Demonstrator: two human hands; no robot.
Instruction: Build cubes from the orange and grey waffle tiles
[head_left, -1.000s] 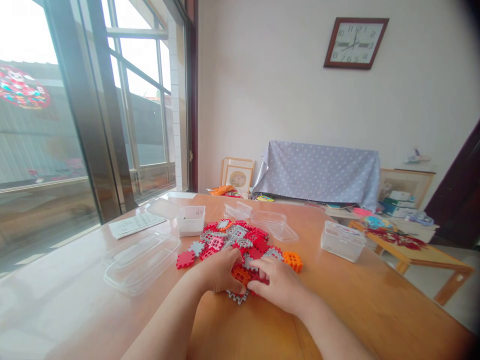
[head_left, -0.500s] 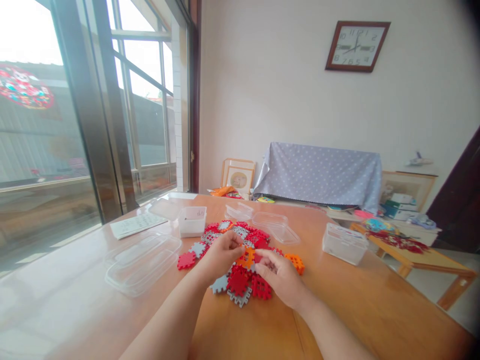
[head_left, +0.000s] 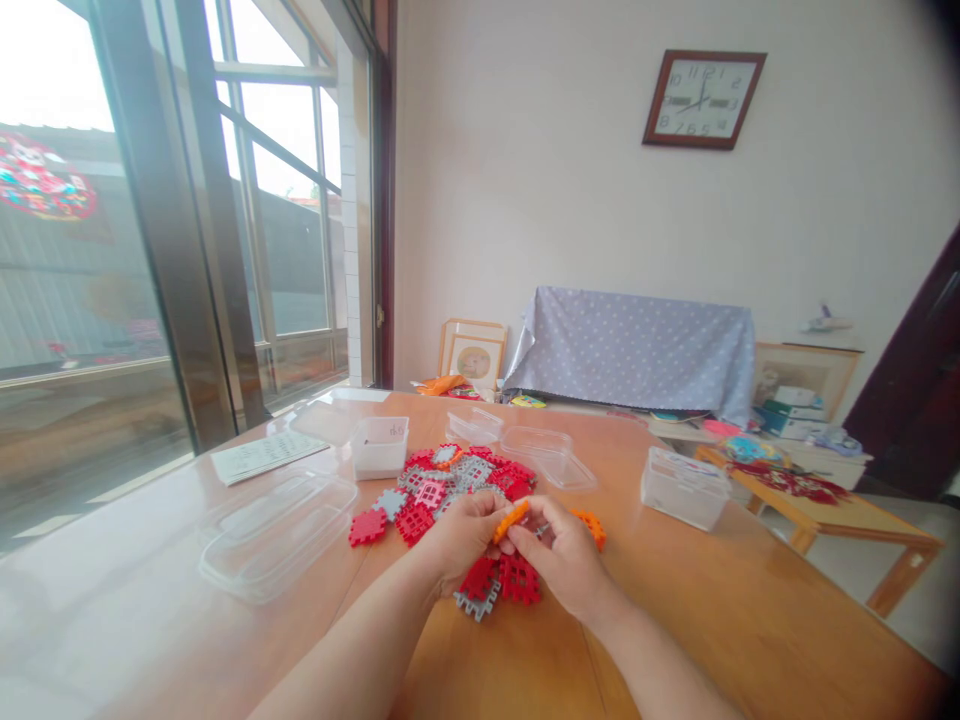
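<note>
Between my two hands, tilted nearly edge-on, is an orange toothed building tile (head_left: pixel 512 520). My left hand (head_left: pixel 469 535) pinches it from the left side. The fingers of my right hand (head_left: pixel 556 550) are closed on its right side. Around and under them spreads a pile of interlocking tiles: a red tile (head_left: pixel 519 578) and a grey tile (head_left: pixel 478 602) lie nearest me, a pink tile (head_left: pixel 430 492) farther back. Another orange tile (head_left: pixel 592 528) rests just right of my right hand, partly covered by it.
A clear plastic lid (head_left: pixel 277 535) lies left of the pile. Behind it stand a small white container (head_left: pixel 381 450) and a paper sheet (head_left: pixel 268 457). More clear lids (head_left: pixel 547 455) lie behind the pile. A lidded plastic box (head_left: pixel 684 488) stands on the right of the wooden table (head_left: pixel 675 620).
The orange tile, flat over the pile before, is now lifted and tipped edge-on between my fingers. My left hand has come down toward me, closer to my right hand.
</note>
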